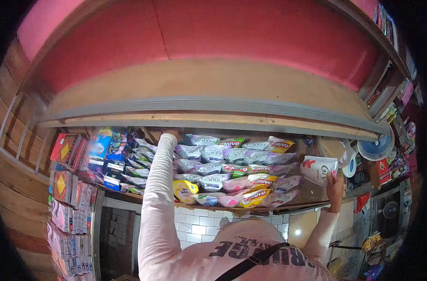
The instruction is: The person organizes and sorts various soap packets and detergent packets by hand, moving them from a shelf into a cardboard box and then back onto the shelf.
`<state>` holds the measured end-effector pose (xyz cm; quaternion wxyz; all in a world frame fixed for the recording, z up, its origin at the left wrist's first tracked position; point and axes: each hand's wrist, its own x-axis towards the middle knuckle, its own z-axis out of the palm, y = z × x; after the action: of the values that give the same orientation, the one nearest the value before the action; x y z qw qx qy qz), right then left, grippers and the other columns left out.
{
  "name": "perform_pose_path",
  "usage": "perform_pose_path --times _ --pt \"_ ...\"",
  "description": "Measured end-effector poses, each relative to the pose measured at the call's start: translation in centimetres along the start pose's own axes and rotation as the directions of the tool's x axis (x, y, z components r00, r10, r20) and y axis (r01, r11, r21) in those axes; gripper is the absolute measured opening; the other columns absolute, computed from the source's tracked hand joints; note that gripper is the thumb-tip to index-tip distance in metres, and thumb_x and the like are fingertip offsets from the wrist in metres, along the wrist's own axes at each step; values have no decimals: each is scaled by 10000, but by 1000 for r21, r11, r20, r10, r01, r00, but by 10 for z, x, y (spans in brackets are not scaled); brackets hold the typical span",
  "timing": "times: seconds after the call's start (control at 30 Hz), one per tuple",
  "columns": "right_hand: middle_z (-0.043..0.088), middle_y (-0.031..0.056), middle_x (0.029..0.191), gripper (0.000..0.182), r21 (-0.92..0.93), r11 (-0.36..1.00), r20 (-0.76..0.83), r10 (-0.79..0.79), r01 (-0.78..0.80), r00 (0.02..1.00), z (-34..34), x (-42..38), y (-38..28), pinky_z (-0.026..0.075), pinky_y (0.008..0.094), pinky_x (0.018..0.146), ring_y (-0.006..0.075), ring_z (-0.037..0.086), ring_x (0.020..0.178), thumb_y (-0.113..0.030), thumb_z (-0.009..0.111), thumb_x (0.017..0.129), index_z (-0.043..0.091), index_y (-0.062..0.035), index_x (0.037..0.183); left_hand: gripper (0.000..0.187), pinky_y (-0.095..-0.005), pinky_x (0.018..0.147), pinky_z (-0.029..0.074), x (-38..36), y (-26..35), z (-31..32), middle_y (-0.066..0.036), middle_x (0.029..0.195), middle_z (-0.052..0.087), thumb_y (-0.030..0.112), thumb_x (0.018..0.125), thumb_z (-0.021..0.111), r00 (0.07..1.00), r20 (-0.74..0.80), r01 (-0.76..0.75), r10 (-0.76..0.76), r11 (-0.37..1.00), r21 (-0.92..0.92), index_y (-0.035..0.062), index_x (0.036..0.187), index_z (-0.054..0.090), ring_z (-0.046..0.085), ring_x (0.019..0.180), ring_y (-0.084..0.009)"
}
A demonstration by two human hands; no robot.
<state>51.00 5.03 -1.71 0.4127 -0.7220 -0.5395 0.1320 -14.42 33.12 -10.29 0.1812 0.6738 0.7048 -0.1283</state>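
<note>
My left hand (173,133) reaches to the back of the shelf, under the upper board; its fingers are hidden there. Rows of upright pouches (213,167) in purple, white, green, red and yellow stand beside that arm. On the right, my right hand (335,182) grips the lower right edge of a white and red pouch (319,168), its fingers closed on it. This pouch is tilted, to the right of the rows. A yellow pouch (184,191) stands at the front left of the rows.
The upper board (213,112) spans the view above the pouches. Blue packs (111,182) stand left of my left arm, with stacked boxes (73,234) farther left. A blue fan (376,146) is at the right. White floor tiles (199,220) show below the shelf.
</note>
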Motion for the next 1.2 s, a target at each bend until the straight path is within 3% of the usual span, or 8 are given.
perform_pose_path --times 0.2,0.27,0.3,0.33,0.43,0.57,1.03,1.2 --pt "642 196 739 246 -193 979 -41 -71 62 997 5 10 -6 439 407 618 294 589 652 -194 597 936 645 45 901 685 -531 1195 137 -24 0 1 -91 1602 211 423 893 507 864 -402 379 -302 917 125 262 1521 288 194 1470 -343" --pt "645 228 777 258 -385 913 -12 -147 131 989 -2 11 -26 453 431 631 374 610 688 -215 613 927 647 40 900 694 -595 1177 77 -1 -41 22 -113 1597 223 330 858 615 860 -498 128 -114 992 -7 241 1495 355 116 1472 -401" --pt "643 239 812 265 -373 906 -72 -244 201 967 8 21 29 457 457 641 411 605 729 -238 624 922 648 25 895 579 -601 1165 80 -13 -39 37 -165 1478 430 365 839 641 677 -731 106 -78 994 -8 192 1380 527 346 1395 -373" --pt "642 249 846 272 -370 890 -134 -336 267 932 14 29 86 462 482 651 448 600 770 -261 634 916 649 10 889 432 -566 1120 254 46 -104 62 -193 1230 628 395 841 649 871 -491 -187 -25 906 -379 138 1188 670 573 1183 -365" --pt "642 191 746 128 -310 912 -2 -285 271 958 9 44 66 474 450 627 399 619 713 -156 687 880 667 -30 860 311 -441 906 494 -84 -48 32 -206 1089 677 270 873 654 701 -704 -351 -114 804 -480 86 1120 697 644 1015 -377" --pt "651 242 825 212 -385 881 10 -294 275 956 11 66 43 492 493 680 430 635 801 -219 609 909 690 -25 881 354 -360 985 433 -163 -31 64 -160 1156 661 5 815 586 668 -704 -397 -244 683 -613 -32 1163 640 609 1094 -253" --pt "692 212 930 318 -501 753 421 -219 426 881 73 180 37 515 490 824 400 664 903 -304 529 922 714 -46 906 183 -267 876 477 -363 88 187 -90 1010 675 -58 910 532 715 -500 -390 -489 314 -866 -71 1067 625 622 940 -139" --pt "443 176 1465 464 -517 678 520 -236 522 821 123 214 29 331 487 1112 355 424 1349 -275 471 937 521 -116 1369 164 -268 853 489 -425 112 202 -96 982 681 -48 912 544 696 -455 -253 -556 403 -879 -71 1046 634 631 914 -142"
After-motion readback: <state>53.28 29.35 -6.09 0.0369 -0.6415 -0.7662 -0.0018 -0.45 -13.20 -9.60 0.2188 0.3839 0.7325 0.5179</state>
